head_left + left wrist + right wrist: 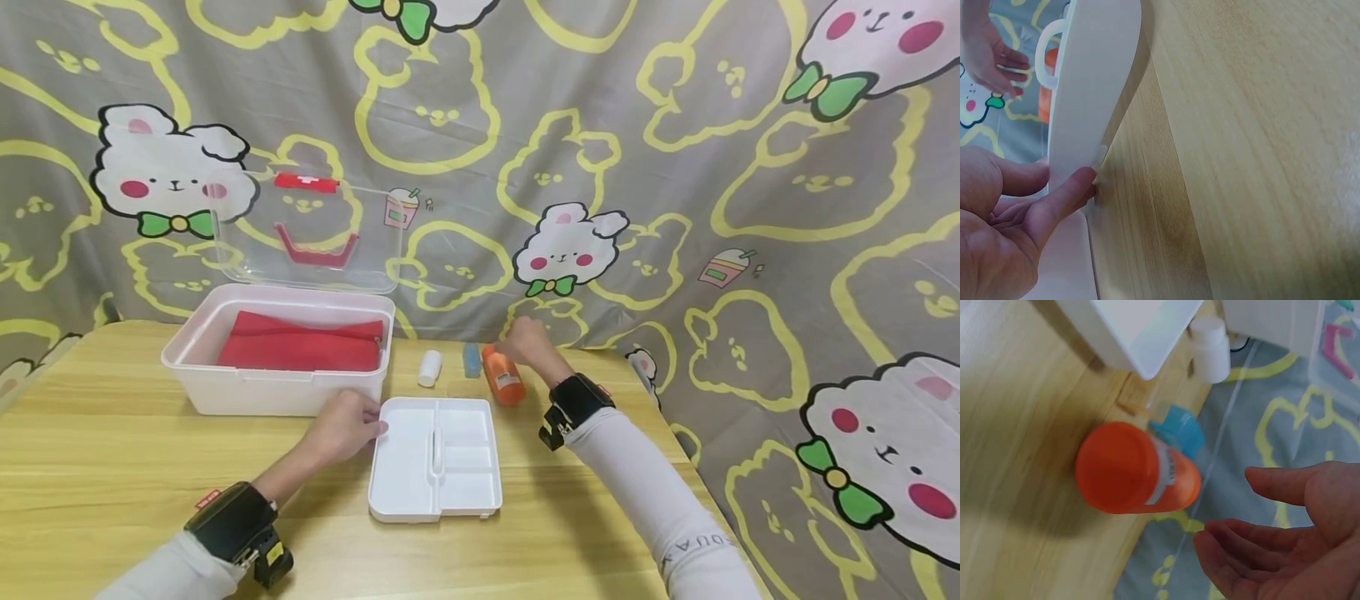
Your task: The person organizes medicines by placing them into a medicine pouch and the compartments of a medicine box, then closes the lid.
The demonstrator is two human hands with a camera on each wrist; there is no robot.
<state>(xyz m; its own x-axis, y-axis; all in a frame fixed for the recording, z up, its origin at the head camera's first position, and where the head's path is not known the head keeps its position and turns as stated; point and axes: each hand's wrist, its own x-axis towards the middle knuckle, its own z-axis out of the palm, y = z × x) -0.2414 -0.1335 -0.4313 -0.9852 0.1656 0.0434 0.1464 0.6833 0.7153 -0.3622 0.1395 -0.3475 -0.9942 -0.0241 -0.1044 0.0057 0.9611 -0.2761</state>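
Note:
My left hand pinches the left edge of a white divided tray, which has a raised handle at its middle. In the left wrist view, the thumb lies on one side of the tray's edge and the fingers on the other. At the back of the table my right hand hovers by the top of an orange bottle. The right wrist view shows that hand with fingers apart from the thumb and a gap between it and the bottle. A white label wraps the bottle.
A white box stands at the left, its clear lid raised, with a red pouch inside. Between box and bottle are a small white bottle and a blue translucent item. A patterned curtain hangs behind the table.

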